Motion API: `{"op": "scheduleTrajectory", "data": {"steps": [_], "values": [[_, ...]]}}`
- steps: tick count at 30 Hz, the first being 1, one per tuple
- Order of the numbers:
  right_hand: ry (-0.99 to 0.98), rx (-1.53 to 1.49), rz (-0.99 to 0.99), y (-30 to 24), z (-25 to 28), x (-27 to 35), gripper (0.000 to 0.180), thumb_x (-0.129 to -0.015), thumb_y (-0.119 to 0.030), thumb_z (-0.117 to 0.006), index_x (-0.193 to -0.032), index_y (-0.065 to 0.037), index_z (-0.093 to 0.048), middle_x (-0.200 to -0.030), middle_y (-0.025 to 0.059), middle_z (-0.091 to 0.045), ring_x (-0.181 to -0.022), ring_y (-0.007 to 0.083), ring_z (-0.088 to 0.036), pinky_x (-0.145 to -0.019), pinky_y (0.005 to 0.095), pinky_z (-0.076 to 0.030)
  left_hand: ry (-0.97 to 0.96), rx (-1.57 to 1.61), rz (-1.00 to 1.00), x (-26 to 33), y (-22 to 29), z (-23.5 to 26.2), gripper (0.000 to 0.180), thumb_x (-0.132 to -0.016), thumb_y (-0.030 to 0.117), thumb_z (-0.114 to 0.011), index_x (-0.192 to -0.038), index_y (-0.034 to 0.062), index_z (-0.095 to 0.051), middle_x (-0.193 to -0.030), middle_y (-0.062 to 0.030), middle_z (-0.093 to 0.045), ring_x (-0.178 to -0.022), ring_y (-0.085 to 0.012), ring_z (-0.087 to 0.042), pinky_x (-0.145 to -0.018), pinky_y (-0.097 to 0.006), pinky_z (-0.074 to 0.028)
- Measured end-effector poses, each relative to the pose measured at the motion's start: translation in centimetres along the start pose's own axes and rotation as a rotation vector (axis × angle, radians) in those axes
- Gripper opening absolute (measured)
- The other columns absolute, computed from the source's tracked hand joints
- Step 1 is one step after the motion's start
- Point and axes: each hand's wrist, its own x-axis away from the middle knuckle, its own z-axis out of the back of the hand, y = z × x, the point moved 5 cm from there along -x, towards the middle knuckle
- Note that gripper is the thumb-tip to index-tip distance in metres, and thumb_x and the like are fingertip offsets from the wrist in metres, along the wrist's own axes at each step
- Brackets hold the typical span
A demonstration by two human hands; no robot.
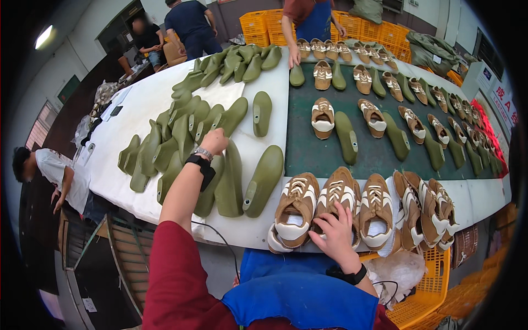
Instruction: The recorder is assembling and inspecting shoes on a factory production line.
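Note:
My left hand (pixel 214 141) reaches over a cluster of green shoe lasts, its fingers curled on the end of one shoe last (pixel 232 116). Its fingertips are partly hidden. Close by, a larger last (pixel 228 184) and another last (pixel 264 181) lie on the white tabletop. My right hand (pixel 335 230) rests with fingers spread over the heel opening of a brown sneaker (pixel 337 190) with white stripes. That shoe stands in a row at the near table edge, between a laced sneaker (pixel 297 209) on its left and another sneaker (pixel 376 209) on its right.
On a dark green mat (pixel 308 159), sneakers and lasts stand in alternating rows. A person in a blue apron (pixel 313 25) touches a last at the far edge. Yellow crates (pixel 256 27) stack behind; a yellow basket (pixel 426 291) with plastic sits below the near edge. A cable (pixel 225 245) hangs near my left arm.

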Motion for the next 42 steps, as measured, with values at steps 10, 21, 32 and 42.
{"op": "scheduleTrajectory", "data": {"steps": [10,21,32,42], "values": [[-0.001,0.007,-0.002,-0.1,-0.3,-0.2,0.031,-0.065,-0.026,-0.073,-0.089,-0.010,-0.066,-0.098,0.0047,-0.058,-0.119,0.0359,-0.038,-0.099,0.0565,-0.024,-0.067,0.089,-0.105,14.6,-5.8,-9.1,0.085,-0.080,0.050,-0.059,-0.140,0.0014,-0.022,-0.134,-0.0328,-0.032,-0.123,-0.0402,-0.039,-0.099,-0.041,-0.037],[0.016,0.013,0.005,-0.5,-0.1,-0.3,0.029,-0.064,-0.024,-0.072,-0.088,-0.009,-0.066,-0.098,0.0041,-0.058,-0.118,0.0361,-0.038,-0.099,0.0559,-0.024,0.304,0.301,-0.005,15.4,-3.9,-11.1,0.081,-0.066,0.029,-0.070,-0.134,0.0111,-0.030,-0.139,-0.0228,-0.028,-0.118,-0.0437,-0.039,-0.094,-0.043,-0.039],[-0.003,0.033,-0.008,-0.7,-0.4,-0.5,0.028,-0.063,-0.023,-0.073,-0.087,-0.010,-0.066,-0.097,0.0039,-0.058,-0.119,0.0346,-0.039,-0.101,0.0547,-0.022,0.423,-0.197,-0.346,19.6,0.9,-7.9,0.061,-0.064,0.015,-0.072,-0.121,0.0124,-0.050,-0.134,-0.0174,-0.036,-0.111,-0.0368,-0.042,-0.086,-0.044,-0.039],[-0.018,0.053,-0.011,-0.9,-0.5,-0.6,0.029,-0.063,-0.023,-0.073,-0.088,-0.010,-0.066,-0.098,0.0039,-0.057,-0.118,0.0353,-0.039,-0.101,0.0544,-0.022,0.452,0.068,-0.337,17.7,2.8,-10.0,0.064,-0.070,0.040,-0.072,-0.120,0.0056,-0.052,-0.132,-0.0294,-0.032,-0.121,-0.0433,-0.034,-0.099,-0.046,-0.034]]}}
